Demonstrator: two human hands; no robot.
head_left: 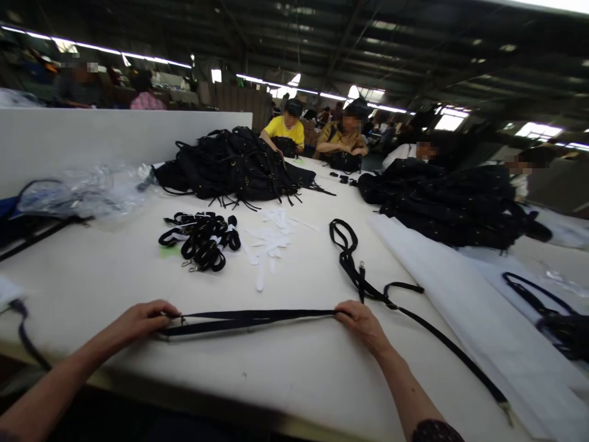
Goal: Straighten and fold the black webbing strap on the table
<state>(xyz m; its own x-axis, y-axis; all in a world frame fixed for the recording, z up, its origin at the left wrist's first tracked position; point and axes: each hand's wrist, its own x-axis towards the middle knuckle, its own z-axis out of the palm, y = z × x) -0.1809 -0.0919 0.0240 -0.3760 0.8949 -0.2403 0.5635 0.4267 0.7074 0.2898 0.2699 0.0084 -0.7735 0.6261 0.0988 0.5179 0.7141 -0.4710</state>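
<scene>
A folded black strap point(257, 317) stretches sideways above the front of the white table. At its left end my left hand point(154, 317) is closed on it, close to a small metal clip. My right hand point(359, 319) pinches the strap's other end. Just beyond my right hand lie more black straps point(352, 270), one running toward the front right and ending in a metal hook. A heap of bundled black straps point(207, 239) with white bands sits past the held strap, beside scattered white paper strips point(271, 239).
Black bags form a large pile point(239, 166) at the back and another pile point(451, 199) at the right. Clear plastic bags point(92, 193) lie at the left below a white partition point(115, 135). White sheeting point(442, 282) covers the right side. Several people sit beyond the table.
</scene>
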